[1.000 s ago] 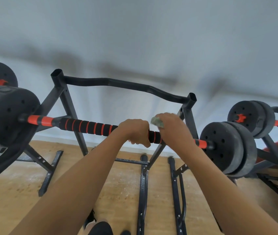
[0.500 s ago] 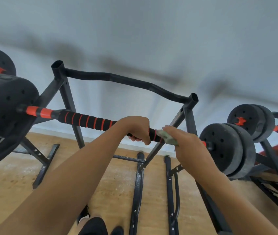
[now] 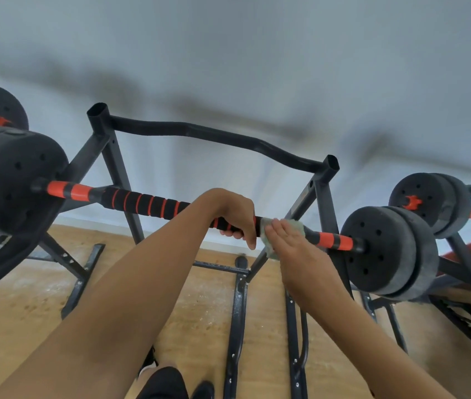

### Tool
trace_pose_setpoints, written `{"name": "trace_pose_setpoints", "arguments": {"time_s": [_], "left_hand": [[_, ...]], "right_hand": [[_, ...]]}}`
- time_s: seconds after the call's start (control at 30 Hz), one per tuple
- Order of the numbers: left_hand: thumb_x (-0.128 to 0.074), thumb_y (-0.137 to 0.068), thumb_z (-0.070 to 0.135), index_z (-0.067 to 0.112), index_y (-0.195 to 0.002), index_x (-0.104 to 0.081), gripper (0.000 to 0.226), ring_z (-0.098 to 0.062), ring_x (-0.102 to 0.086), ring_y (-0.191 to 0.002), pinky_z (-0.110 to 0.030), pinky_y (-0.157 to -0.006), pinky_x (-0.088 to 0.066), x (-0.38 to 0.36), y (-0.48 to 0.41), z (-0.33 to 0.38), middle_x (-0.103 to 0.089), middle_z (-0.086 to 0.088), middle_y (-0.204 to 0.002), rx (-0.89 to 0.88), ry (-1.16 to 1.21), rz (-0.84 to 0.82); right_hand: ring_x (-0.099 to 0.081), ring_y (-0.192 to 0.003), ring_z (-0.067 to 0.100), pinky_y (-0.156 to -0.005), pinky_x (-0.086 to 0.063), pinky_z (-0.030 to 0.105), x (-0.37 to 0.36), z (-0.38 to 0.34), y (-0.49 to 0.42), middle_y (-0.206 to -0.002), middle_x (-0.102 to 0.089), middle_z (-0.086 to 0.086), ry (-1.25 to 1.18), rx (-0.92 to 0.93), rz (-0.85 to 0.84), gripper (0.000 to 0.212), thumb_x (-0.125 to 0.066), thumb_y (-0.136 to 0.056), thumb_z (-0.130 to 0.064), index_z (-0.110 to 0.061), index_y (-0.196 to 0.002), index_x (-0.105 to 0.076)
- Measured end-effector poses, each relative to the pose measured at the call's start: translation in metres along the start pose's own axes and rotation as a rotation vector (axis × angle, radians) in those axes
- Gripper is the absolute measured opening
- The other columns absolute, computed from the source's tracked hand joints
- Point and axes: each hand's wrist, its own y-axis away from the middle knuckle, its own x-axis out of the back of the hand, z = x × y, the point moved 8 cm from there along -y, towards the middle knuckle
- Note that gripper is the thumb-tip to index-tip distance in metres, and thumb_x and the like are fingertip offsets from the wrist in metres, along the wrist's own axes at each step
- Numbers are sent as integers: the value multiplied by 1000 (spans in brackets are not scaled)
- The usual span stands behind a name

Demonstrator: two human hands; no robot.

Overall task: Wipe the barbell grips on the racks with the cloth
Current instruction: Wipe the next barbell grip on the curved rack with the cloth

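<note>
A barbell with a black foam grip ringed in orange [image 3: 142, 200] lies across a black rack [image 3: 104, 145], with dark weight plates at both ends. My left hand [image 3: 235, 216] grips the bar near its right part, fingers curled round it. Just to its right, my right hand [image 3: 289, 244] presses a pale green cloth [image 3: 294, 226] against the bar with straight fingers. The cloth wraps over the bar and hangs a little below it.
Weight plates hang at the left end [image 3: 12, 180] and the right end [image 3: 389, 251] of the bar. A second loaded barbell [image 3: 429, 203] rests on a rack at the far right. Black rack feet [image 3: 237, 312] run along the wooden floor below. My shoes show at the bottom edge.
My right hand slid with the cloth a little to the right along the bar and flattened out over it. My left hand kept its grip on the bar.
</note>
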Motion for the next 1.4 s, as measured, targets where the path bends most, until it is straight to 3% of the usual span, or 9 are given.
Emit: {"name": "trace_pose_setpoints", "arguments": {"time_s": [0.03,0.1,0.13,0.2,0.47,0.63,0.83,1.07,1.4], "left_hand": [[-87,-80,30,8,-87,-72,27,-17,-57,-53,-31,-62,-52,1,0,0,-66,-2,-66,-1,1,15],[-85,-80,29,4,-98,-74,33,-18,-58,-53,-29,-59,-53,3,1,-1,-66,-2,-66,-2,1,52],[-85,-80,28,3,-100,-74,34,-18,-58,-53,-29,-58,-53,3,1,-1,-66,-2,-66,-5,6,65],[-84,-80,26,2,-97,-74,31,-19,-58,-53,-29,-57,-52,3,1,1,-66,-2,-64,-15,19,77],[-79,-79,18,6,-77,-69,16,-21,-51,-50,-31,-57,-46,1,0,-1,-61,-5,-61,-16,55,102],[-74,-78,13,7,-72,-66,12,-19,-51,-48,-30,-54,-46,1,0,0,-60,-4,-58,-27,38,137],[-81,-81,20,4,-82,-73,19,-20,-56,-52,-32,-58,-51,1,4,2,-64,-5,-62,-59,34,82],[-75,-81,16,6,-75,-68,14,-19,-54,-49,-29,-53,-48,1,6,3,-61,-3,-57,-47,35,129],[-72,-81,12,5,-71,-64,14,-16,-49,-45,-26,-49,-44,5,3,2,-57,-1,-53,-52,26,187]], "right_hand": [[-25,-153,13,-116,-39,34,-1,-1,9,-166,-16,-18,-28,-6,-21,71,-49,-99,-3,-36,-158,-27],[-62,-109,13,-88,-55,31,0,5,19,-131,-60,-13,-103,-65,-41,35,-47,-103,-20,-40,-131,-49],[-64,-91,13,-79,-55,32,3,11,18,-107,-65,-11,-152,-109,-23,21,-46,-104,-26,-36,-122,-50],[-61,-77,16,-71,-53,35,9,23,6,-87,-62,-7,-275,-150,53,14,-49,-104,-26,-26,-118,-49],[-57,-65,16,-55,-46,30,14,18,-46,-75,-56,-5,-128,-197,173,8,-51,-102,-21,-22,-100,-43],[-56,-62,19,-58,-48,34,26,12,-64,-69,-52,-4,-58,-168,220,10,-49,-100,-20,-21,-94,-41],[-63,-77,19,-64,-53,31,8,6,-34,-89,-62,-3,-112,-188,42,22,-60,-96,-14,-22,-112,-47],[-61,-67,11,-52,-41,19,-9,13,-35,-88,-59,-8,-182,-225,140,22,-57,-101,-22,-21,-117,-42],[-62,-62,21,-50,-41,27,-13,14,-44,-83,-62,2,-232,-246,213,20,-52,-104,-21,-17,-118,-40]]}}
